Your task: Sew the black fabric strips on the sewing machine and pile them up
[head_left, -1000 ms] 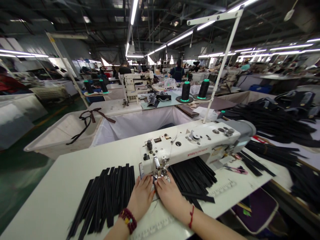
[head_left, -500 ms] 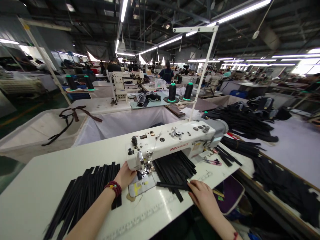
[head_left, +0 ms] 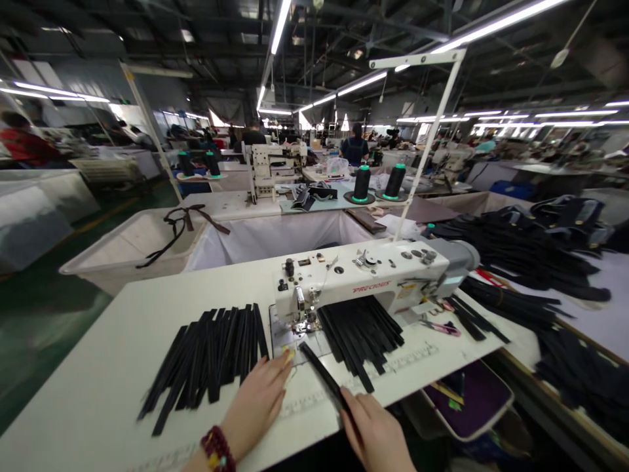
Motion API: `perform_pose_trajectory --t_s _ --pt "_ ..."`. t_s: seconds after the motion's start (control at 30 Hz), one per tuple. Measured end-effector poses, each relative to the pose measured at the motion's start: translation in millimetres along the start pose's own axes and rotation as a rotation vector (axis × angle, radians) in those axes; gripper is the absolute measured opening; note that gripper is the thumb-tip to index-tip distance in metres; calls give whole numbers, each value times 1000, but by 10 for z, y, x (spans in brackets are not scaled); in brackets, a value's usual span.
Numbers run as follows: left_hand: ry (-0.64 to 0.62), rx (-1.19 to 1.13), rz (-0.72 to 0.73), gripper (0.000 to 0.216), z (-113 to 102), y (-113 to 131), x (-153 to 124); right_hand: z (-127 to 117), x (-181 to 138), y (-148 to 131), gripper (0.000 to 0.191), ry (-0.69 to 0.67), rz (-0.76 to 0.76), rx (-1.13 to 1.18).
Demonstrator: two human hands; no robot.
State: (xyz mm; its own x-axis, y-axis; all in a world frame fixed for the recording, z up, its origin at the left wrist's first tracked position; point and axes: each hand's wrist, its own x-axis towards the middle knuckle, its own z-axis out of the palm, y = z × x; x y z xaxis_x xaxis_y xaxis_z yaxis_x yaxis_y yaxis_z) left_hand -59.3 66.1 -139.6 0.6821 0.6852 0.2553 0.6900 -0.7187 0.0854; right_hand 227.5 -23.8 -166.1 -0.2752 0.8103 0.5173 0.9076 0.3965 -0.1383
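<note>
My right hand (head_left: 376, 429) grips the near end of a black fabric strip (head_left: 322, 372). The strip's far end points at the needle plate (head_left: 282, 352) of a white sewing machine (head_left: 344, 282). My left hand (head_left: 260, 396), a beaded bracelet on its wrist, has its fingers stretched out near the plate's front edge and holds nothing I can see. Left of the machine lies a spread pile of black strips (head_left: 204, 357). Under the machine's arm sits another pile of strips (head_left: 361, 331).
Pink-handled scissors (head_left: 442, 328) and a few loose strips (head_left: 474, 321) lie to the right on the white table (head_left: 128, 341). Behind stand a cloth-lined bin (head_left: 265, 239) and black thread cones (head_left: 362, 183). A purple-lined tray (head_left: 472, 400) hangs below the right edge.
My left hand has come back from beside the presser foot toward me. My right hand has moved nearer and left, swinging the strip to point at the plate. The view has turned left.
</note>
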Motion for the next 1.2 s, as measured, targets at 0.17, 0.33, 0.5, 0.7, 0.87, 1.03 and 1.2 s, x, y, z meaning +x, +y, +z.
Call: perform_pose_trajectory --t_s 0.17,0.33,0.5,0.7,0.87,1.03,1.2 --pt "-30 23 -116 47 213 194 220 285 199 -476 39 -64 5 18" --pt "-38 40 -166 40 245 60 345 465 298 -479 43 -137 -34 61" --pt "-63 13 -166 42 243 -34 401 575 373 -469 40 -110 -10 116" --pt "-73 -35 -152 44 228 -121 410 614 418 -502 44 -124 -5 129" --pt "-50 -36 -131 44 261 -149 376 617 444 -523 44 -99 -15 103" --pt "-59 -14 -126 45 292 -149 375 631 451 -529 44 -111 -36 53" --pt "-62 -4 -135 44 281 -145 407 685 459 -592 45 -100 19 14"
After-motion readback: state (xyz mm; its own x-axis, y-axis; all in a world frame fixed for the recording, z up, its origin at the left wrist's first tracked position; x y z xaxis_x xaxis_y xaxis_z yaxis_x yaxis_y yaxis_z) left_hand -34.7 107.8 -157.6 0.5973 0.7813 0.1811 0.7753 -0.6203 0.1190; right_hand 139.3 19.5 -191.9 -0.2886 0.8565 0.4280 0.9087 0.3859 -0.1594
